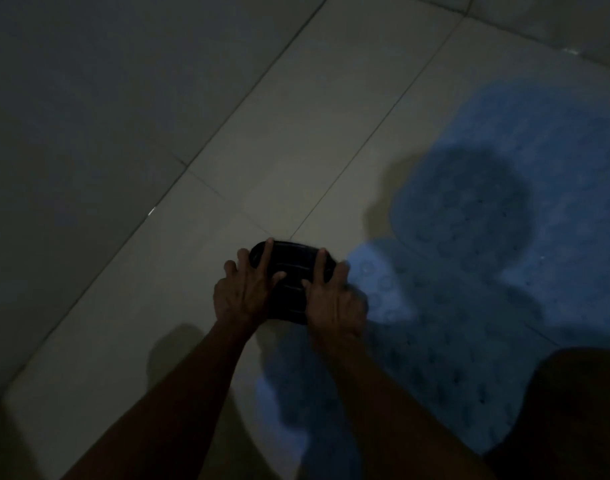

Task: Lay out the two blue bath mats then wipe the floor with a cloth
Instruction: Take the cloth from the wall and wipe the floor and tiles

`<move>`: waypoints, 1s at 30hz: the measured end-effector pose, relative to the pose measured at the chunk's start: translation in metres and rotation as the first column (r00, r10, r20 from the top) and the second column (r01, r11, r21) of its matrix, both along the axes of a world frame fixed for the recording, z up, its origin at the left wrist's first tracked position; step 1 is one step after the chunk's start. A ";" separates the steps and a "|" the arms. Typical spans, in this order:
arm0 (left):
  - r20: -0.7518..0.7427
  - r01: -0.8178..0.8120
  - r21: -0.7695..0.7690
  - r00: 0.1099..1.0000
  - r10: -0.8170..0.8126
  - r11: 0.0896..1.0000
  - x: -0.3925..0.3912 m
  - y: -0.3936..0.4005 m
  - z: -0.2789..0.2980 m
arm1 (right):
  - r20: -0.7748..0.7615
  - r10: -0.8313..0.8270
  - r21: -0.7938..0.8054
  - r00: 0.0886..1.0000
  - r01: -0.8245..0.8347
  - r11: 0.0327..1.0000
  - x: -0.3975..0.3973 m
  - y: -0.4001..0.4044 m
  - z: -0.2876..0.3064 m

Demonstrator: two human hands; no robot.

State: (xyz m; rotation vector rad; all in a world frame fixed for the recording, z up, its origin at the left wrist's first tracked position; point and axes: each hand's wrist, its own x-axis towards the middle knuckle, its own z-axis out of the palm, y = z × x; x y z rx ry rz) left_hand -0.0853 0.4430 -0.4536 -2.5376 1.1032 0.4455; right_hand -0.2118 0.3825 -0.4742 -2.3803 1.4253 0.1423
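The light is dim. A dark, ribbed, folded cloth (291,266) lies on the pale tiled floor (296,116) at the middle of the view. My left hand (241,296) presses on its left side, fingers spread over the top edge. On its right side rests my right hand (334,303), fingers spread the same way. A blue bath mat (545,143) with a bumpy surface lies flat to the right. A second blue mat area (421,344) lies nearer me, its edge right beside my right hand. Whether the two overlap I cannot tell.
Grout lines run diagonally across the tiles. The far left of the floor (71,133) is in deep shadow. Shadows of my head and arms fall on the mats. A dark shape, perhaps my leg (573,417), fills the bottom right corner.
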 end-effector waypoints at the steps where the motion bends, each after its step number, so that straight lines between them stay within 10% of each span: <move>1: 0.002 0.007 0.004 1.000 -0.007 1.000 -0.002 -0.008 0.001 | 0.002 -0.010 0.036 1.000 0.010 0.999 0.001 -0.006 0.007; 19: -0.044 0.255 -0.088 0.965 -0.259 0.963 0.010 -0.120 -0.004 | 0.021 -0.202 0.191 0.979 0.194 0.962 -0.016 -0.096 0.003; 26: -0.138 0.351 -0.126 0.920 -0.366 0.928 0.019 -0.179 -0.002 | -0.134 -0.290 -0.192 0.948 0.262 0.946 -0.008 -0.135 -0.005; 30: -0.257 0.298 -0.160 0.908 -0.331 0.941 0.025 -0.207 -0.009 | -0.132 -0.319 0.002 0.938 0.322 0.947 -0.005 -0.157 0.011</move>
